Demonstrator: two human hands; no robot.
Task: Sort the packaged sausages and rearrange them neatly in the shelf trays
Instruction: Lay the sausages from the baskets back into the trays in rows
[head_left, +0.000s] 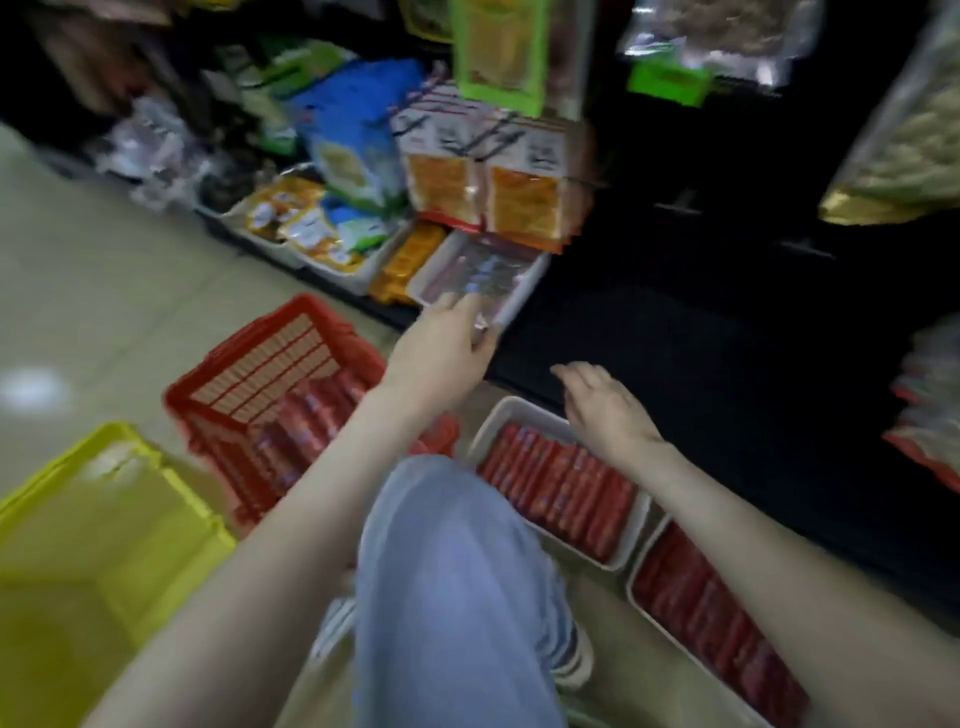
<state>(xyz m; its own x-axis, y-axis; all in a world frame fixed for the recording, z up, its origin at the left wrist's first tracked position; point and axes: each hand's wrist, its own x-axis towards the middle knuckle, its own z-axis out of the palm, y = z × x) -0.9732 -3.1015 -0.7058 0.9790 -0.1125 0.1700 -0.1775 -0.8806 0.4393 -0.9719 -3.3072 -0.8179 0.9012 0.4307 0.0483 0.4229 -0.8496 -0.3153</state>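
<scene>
Shelf tray (525, 291), white, on the bottom shelf, long axis apparently running back into it: near corner gripped by left hand (441, 356), the nearer; right hand (602, 408) slack, holding nothing, over floor tray (488, 422) of packaged sausages (561, 488).

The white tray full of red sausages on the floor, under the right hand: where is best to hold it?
Probably the rim of the full tray, at its two long sides, with the fingers coming in from outside. The sausage packs fill it flat, leaving no grip inside, and the second tray lies close to its near short end.
</scene>
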